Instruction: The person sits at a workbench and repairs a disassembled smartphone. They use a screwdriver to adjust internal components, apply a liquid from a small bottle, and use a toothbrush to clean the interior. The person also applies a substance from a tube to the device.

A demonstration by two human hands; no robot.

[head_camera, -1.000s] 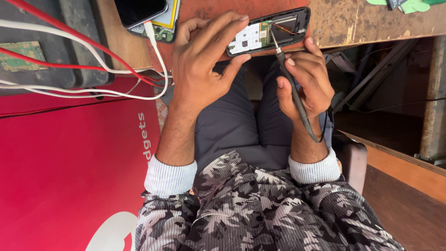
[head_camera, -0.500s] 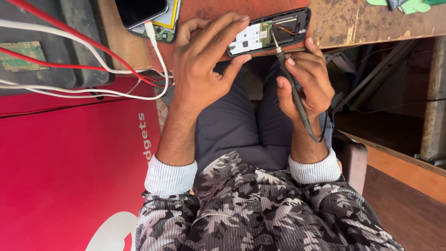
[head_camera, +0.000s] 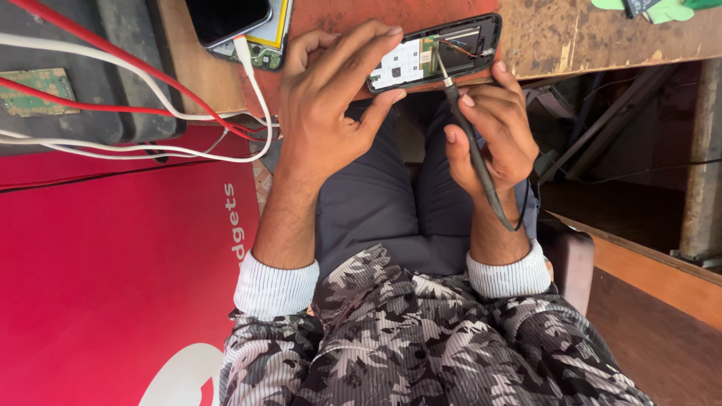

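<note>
Worn wooden counter (head_camera: 602,37), scuffed, edge just above the person's lap; red panel (head_camera: 113,286) at left. Opened phone (head_camera: 436,51), back cover off, board exposed, rests on the counter edge. Left hand (head_camera: 331,120) braces it, fingers spread across the near end. Right hand (head_camera: 489,131) has fingers clamped pen-style on a dark probe tool (head_camera: 470,143), tip touching the board near fine wires. Judgement: keep the phone pinned flat, tip pressure light and off the wires. Second phone (head_camera: 237,22) with white cable (head_camera: 150,83) lies apart at left.
</note>
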